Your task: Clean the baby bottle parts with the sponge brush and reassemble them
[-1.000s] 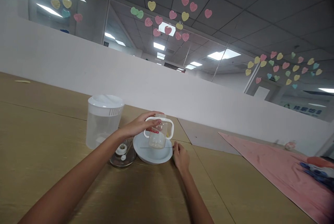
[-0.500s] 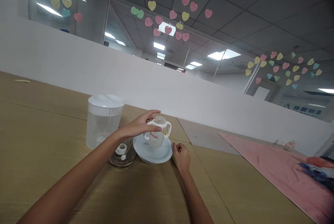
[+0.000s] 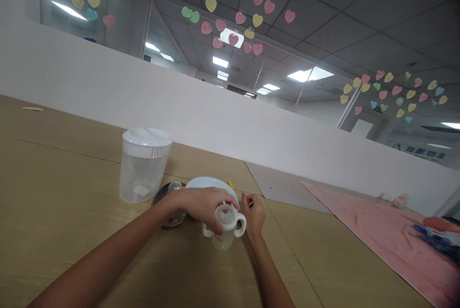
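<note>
My left hand (image 3: 203,204) is wrapped round the neck of a clear baby bottle (image 3: 224,238) with two white handles. The bottle's top is uncovered, and it tilts a little in front of a pale plate (image 3: 205,182). Beside the plate's right edge is my right hand (image 3: 254,214), its fingers pinched together; what they hold, if anything, I cannot make out. A dark round tray (image 3: 161,194) sits left of the plate, partly hidden by my left arm. On it a small clear piece (image 3: 175,187) shows.
A tall translucent bucket (image 3: 142,169) with a white lid stands behind the tray at left. Something small and yellow (image 3: 230,184) lies by the plate's far edge. A pink cloth (image 3: 381,231) covers the right side. A white wall (image 3: 215,116) runs along the back.
My left hand has brought the bottle from above the plate toward me, to the plate's near side. It tips so its open mouth shows more. My right hand has barely moved.
</note>
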Tool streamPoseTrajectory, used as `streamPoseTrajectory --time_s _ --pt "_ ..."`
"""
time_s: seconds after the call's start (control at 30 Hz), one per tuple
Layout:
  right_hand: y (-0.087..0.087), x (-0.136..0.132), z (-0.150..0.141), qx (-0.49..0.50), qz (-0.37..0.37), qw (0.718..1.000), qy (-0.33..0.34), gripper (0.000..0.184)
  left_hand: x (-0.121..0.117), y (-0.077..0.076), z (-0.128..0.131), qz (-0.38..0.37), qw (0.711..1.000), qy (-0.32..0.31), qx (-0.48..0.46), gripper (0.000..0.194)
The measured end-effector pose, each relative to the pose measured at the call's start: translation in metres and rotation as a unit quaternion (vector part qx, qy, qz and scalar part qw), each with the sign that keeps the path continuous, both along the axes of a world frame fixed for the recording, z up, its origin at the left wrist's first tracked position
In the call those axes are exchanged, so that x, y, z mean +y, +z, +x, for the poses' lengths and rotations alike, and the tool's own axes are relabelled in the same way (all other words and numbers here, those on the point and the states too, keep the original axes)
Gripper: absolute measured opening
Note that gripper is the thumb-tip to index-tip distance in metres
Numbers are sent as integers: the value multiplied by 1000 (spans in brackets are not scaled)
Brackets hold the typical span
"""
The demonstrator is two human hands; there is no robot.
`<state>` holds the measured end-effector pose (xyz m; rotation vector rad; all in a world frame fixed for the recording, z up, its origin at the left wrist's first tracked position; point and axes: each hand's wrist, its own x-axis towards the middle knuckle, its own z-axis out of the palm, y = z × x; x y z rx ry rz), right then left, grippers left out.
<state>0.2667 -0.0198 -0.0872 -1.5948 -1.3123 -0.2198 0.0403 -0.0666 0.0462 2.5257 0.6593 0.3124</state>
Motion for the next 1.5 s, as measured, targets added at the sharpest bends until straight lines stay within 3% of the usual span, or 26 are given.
streamPoseTrajectory --time_s 0.23,0.47,0.57,0.67,0.77,0.9,1.1,1.5 --pt "1 -1 0 -3 -13 1000 8 49 2 -19 15 13 995 -36 90 52" --pt "1 0 1 -15 -25 999 14 52 5 -16 6 -6 993 -13 116 77" --pt "1 0 0 -25 -22 999 3 53 17 -10 -10 2 996 44 77 78" --pt "0 0 0 -37 -18 999 -6 55 37 -10 -29 36 982 157 97 46" --pt "0 0 0 -44 -19 999 -2 55 59 -21 -41 58 952 247 171 17" --pt "-1 1 0 -54 -17 998 4 55 81 -47 -42 37 928 307 209 3" --pt "-1 1 0 -61 -27 998 -2 54 93 -75 -35 36 922 336 187 12" --pt "-1 0 -1 -68 -34 997 -10 55 103 -91 -38 69 932 328 140 16"
